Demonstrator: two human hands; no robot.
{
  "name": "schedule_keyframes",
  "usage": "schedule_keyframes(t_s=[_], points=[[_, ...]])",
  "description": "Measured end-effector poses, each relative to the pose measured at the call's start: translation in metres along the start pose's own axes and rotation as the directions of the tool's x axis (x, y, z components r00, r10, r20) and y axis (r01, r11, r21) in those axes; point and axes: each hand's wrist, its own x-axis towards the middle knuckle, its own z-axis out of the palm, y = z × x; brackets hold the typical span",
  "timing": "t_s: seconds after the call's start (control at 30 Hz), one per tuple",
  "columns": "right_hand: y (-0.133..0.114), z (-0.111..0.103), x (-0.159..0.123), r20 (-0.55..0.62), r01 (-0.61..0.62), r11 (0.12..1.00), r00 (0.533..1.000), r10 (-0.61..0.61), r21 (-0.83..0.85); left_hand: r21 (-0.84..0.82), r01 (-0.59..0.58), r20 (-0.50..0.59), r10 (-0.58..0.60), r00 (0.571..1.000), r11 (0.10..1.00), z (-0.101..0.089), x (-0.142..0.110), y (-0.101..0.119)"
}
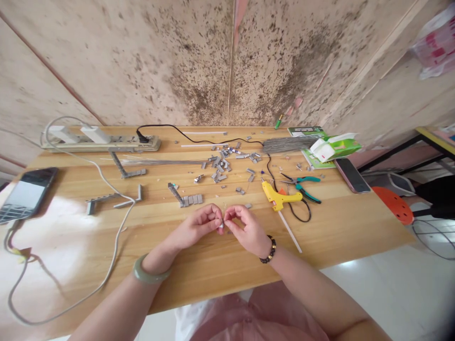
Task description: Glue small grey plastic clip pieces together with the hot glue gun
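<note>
Near the table's front, my left hand point(205, 223) pinches a small grey piece point(222, 224) between thumb and fingertips. My right hand point(248, 229) meets it there, thumb and index finger pressed together at the piece's right side. The fingers cover most of the piece, so its exact shape is hidden. Just beyond my left hand lies an L-shaped assembly of grey blocks point(191, 200). A pile of loose grey pieces point(219, 163) spreads farther back. To the right of my right hand rests a yellow glue gun point(279, 196) with a white glue stick point(289, 232) behind it.
Teal-handled pliers point(308, 180), a phone point(351, 175), a tissue pack point(334, 147) and a bundle of thin wires point(289, 143) are at the right. Leftward are more grey assemblies point(124, 166), a power strip point(121, 143), a second phone point(30, 192) and a looping white cable point(119, 232).
</note>
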Motion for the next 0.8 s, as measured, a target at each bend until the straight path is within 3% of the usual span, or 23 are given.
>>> schedule_keyframes(t_s=[0.5,0.67,0.8], points=[[-0.0005,0.0031,-0.0003,-0.08,0.001,0.996,0.997,0.007,0.09,-0.015,-0.041,0.002,0.041,0.999,0.999,-0.0043,0.0002,-0.004],[-0.0011,0.0021,0.001,-0.082,0.038,0.999,0.996,-0.036,0.029,0.017,-0.027,-0.001,0.027,1.0,0.999,-0.0018,0.0007,-0.002],[-0.0031,0.0001,0.0024,-0.015,0.035,0.998,0.999,-0.036,-0.05,0.052,-0.036,-0.04,0.038,0.998,0.998,-0.0034,0.0028,-0.0034]])
